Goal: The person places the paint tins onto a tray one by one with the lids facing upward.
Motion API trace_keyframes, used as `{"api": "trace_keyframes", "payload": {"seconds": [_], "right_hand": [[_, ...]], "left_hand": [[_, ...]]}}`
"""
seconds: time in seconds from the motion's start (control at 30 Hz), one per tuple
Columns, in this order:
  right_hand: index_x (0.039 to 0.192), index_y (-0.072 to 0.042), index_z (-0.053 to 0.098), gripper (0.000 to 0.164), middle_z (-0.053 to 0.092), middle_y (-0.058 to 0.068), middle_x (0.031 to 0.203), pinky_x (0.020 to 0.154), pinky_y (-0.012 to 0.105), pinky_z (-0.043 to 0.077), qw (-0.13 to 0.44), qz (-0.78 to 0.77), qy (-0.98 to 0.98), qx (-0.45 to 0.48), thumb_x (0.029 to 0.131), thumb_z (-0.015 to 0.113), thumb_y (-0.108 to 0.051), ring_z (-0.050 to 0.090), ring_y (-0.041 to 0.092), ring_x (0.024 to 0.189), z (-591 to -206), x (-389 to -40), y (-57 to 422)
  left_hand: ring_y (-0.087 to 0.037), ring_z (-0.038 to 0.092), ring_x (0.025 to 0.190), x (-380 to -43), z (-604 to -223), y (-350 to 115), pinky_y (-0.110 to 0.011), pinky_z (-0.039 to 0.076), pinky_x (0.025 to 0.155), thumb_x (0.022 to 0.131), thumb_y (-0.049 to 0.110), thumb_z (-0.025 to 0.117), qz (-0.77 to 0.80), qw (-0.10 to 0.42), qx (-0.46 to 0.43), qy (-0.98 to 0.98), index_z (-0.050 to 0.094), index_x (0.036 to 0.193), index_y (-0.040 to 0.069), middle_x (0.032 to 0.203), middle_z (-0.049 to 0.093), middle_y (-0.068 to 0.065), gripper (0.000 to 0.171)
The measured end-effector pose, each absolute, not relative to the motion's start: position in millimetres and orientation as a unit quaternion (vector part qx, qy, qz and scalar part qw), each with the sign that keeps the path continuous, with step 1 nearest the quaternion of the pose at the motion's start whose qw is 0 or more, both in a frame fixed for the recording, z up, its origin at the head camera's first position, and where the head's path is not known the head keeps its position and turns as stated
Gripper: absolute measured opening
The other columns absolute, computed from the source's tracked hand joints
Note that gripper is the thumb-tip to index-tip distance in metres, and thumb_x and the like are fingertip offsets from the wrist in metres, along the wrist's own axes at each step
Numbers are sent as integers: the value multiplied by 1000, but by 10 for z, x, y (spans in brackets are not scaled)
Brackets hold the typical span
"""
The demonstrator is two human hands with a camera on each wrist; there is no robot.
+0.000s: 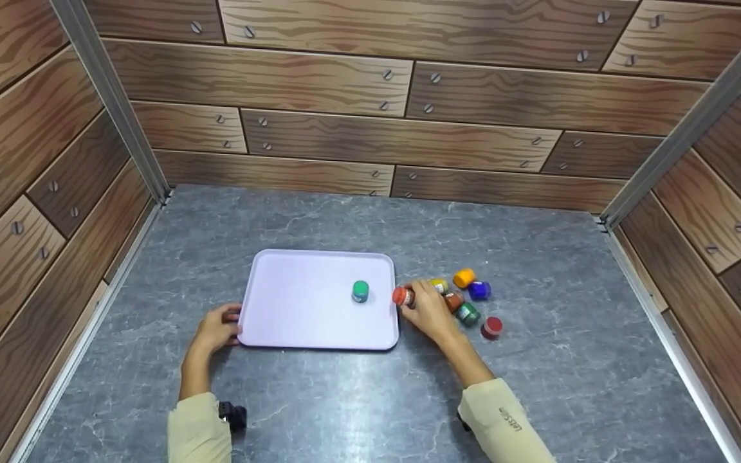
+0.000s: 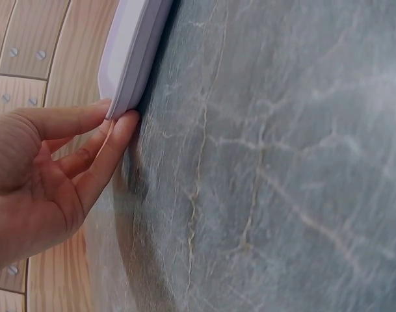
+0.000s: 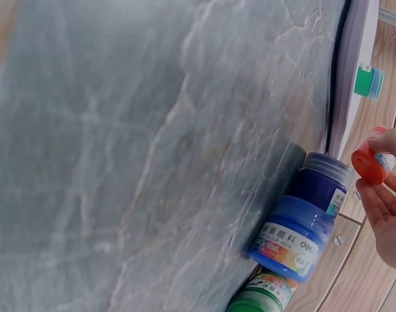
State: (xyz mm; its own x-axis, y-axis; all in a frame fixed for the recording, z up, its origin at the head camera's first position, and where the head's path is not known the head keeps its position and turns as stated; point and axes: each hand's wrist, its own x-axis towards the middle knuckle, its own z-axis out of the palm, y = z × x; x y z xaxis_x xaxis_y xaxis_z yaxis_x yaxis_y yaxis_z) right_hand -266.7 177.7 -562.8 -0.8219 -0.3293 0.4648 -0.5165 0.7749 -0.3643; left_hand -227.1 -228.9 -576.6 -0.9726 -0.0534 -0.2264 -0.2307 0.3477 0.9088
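A pale lilac tray lies flat on the grey marbled surface. My left hand pinches its left edge, with the thumb at the rim and fingers against the underside. On the right half of the tray stands a green-capped paint jar. My right hand holds a red-orange paint jar between thumb and fingers, at the tray's right rim. Close by that hand are a yellow jar, a brownish-orange jar and a dark green jar. The hand partly covers this group.
Farther right are an orange jar, a blue-violet jar and a dark red jar. Blue labelled jars show up close in the right wrist view. Wood-patterned walls enclose the surface on the back and both sides.
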Motion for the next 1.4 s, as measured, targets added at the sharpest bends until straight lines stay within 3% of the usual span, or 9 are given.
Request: {"api": "trace_keyframes", "payload": {"seconds": [1.4], "right_hand": [[97,0,58,34,56,9,89,70,36,49,171,330,-900,229,66,72,-3,56,23,79,-5711,-2514,1435]], "left_hand": [[-25,58,81,-2250,-5751,-2290,-31,54,58,75,-17,51,566,77,-86,816,45,121,-14,107,53,-29,47]]}}
